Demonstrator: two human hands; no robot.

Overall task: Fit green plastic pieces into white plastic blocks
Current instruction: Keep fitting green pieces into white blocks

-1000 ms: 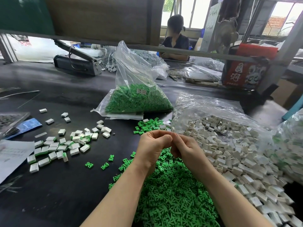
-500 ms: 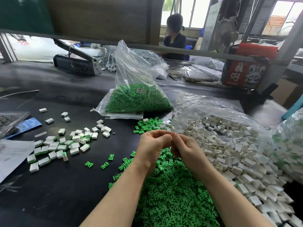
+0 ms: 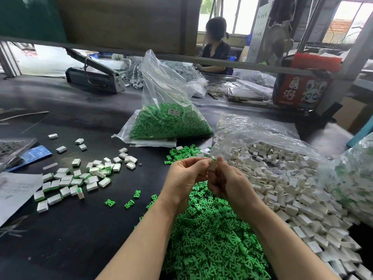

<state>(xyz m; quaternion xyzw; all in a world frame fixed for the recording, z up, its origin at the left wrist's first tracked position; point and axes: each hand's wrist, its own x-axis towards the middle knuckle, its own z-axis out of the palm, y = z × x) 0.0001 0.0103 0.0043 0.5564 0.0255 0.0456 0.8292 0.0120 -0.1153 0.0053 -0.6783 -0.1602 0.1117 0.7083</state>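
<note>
My left hand [image 3: 186, 176] and my right hand [image 3: 232, 183] meet above a loose heap of green plastic pieces [image 3: 212, 239]. Between their fingertips they pinch one white plastic block [image 3: 212, 165] with a sliver of green showing at its top edge. Most of that block is hidden by my fingers. A large heap of white blocks [image 3: 282, 188] spills from an opened clear bag to the right. White blocks with green pieces in them [image 3: 76, 178] lie scattered on the black table at the left.
A clear bag of green pieces [image 3: 169, 122] stands behind my hands. Another bag of blocks [image 3: 355, 178] sits at the far right. Papers [image 3: 14, 190] and a blue packet lie at the left edge, a black tool [image 3: 94, 77] at the back. A person sits beyond the shelf rail.
My hands have opened slightly at the fingertips, so the white block between them now shows. They stay in the same place above the green heap.
</note>
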